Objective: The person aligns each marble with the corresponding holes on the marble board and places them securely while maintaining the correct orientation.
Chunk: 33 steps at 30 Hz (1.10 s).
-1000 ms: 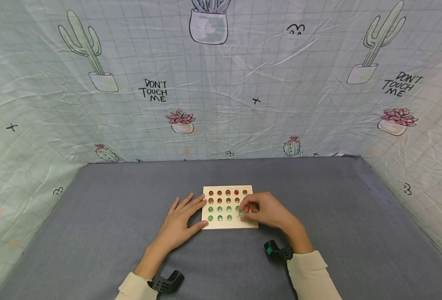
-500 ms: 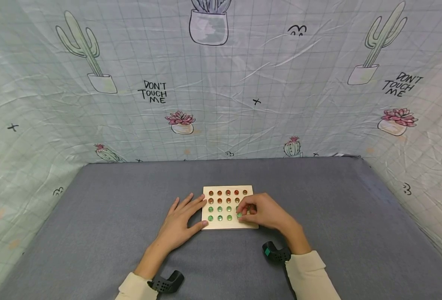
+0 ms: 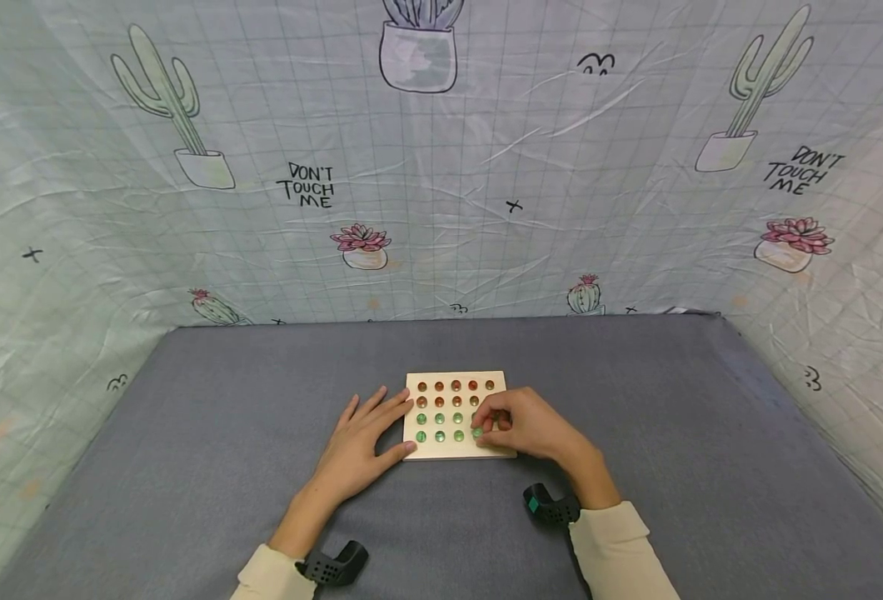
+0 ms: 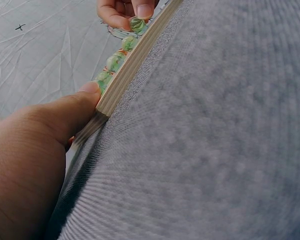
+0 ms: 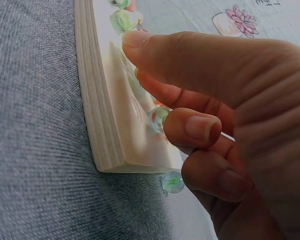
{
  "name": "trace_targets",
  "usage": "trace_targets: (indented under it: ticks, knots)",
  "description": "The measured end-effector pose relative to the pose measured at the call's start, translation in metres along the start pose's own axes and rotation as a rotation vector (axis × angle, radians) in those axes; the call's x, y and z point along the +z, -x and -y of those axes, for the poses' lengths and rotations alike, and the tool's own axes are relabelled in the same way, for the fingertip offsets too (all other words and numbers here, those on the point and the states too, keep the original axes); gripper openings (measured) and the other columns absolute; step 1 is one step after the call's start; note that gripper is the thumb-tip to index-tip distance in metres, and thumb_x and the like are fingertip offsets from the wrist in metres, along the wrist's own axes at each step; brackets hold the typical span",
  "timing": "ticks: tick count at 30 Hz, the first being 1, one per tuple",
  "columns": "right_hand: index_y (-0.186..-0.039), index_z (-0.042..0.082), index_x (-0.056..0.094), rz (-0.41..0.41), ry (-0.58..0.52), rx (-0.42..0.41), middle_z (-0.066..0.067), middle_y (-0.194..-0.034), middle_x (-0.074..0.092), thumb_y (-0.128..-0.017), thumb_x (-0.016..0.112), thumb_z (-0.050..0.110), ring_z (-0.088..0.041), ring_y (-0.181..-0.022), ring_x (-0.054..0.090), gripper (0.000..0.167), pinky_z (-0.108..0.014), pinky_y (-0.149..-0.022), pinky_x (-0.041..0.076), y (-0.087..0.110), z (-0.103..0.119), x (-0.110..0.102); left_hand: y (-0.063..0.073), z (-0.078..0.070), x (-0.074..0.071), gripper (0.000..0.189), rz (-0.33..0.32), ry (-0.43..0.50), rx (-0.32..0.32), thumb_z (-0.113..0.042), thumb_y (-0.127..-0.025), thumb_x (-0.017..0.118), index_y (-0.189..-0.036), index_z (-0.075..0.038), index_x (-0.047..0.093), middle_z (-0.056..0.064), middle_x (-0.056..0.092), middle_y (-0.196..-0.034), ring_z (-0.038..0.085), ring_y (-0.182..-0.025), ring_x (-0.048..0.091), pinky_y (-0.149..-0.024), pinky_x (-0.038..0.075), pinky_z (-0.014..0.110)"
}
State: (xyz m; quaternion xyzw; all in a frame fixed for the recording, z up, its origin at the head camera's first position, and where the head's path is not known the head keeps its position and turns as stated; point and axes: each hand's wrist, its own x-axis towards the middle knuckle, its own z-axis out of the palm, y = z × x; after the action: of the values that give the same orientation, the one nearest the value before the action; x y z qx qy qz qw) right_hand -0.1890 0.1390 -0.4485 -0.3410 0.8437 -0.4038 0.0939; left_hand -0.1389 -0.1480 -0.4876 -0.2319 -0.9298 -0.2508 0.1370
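Note:
A pale wooden board (image 3: 441, 451) with rows of round hollows lies on the grey cloth. Red-brown marbles (image 3: 439, 402) fill visible places in its two back rows, green marbles (image 3: 439, 418) in the front two. My left hand (image 3: 355, 454) rests spread at the board's left edge, thumb on the near corner. Over the front row, my right hand (image 3: 531, 423) pinches a green marble (image 4: 137, 24) between thumb and finger, at the fourth place. The right wrist view shows a bare hollow (image 5: 136, 108) beside it. My right hand hides part of the board's right side.
Another clear-green marble (image 5: 173, 181) is just past the board's right end, near my curled fingers; what supports it is unclear. Grey cloth (image 3: 261, 392) surrounds the board. A cactus-printed curtain (image 3: 441, 183) rises behind and at both sides.
My right hand has shifted slightly left, bringing the pinched green marble to the front row's fourth place. In the last half second it has hardly moved. My left hand has stayed put.

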Motion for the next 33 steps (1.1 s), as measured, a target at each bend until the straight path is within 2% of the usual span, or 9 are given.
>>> trace_targets:
  ticks: [19, 33]
  knots:
    - [-0.087, 0.018, 0.072, 0.016, -0.005, -0.016, 0.011, -0.071, 0.06, -0.08, 0.079, 0.014, -0.008, -0.05, 0.042, 0.011, -0.021, -0.048, 0.038, 0.0031, -0.0002, 0.0, 0.0024, -0.0047, 0.0008, 0.064, 0.007, -0.007, -0.009, -0.046, -0.087, 0.066, -0.141, -0.016, 0.051, 0.001, 0.043, -0.147, 0.032, -0.138, 0.031, -0.111, 0.012, 0.06]
    - [-0.087, 0.017, 0.073, -0.003, 0.01, -0.016, 0.011, -0.07, 0.061, -0.08, 0.079, 0.013, -0.01, -0.052, 0.044, 0.01, -0.022, -0.049, 0.039, 0.004, 0.0008, -0.0021, 0.0029, -0.0048, 0.0018, 0.064, 0.001, -0.008, -0.005, -0.046, -0.087, 0.067, -0.141, -0.016, 0.051, 0.001, 0.043, -0.147, 0.032, -0.138, 0.031, -0.111, 0.012, 0.06]
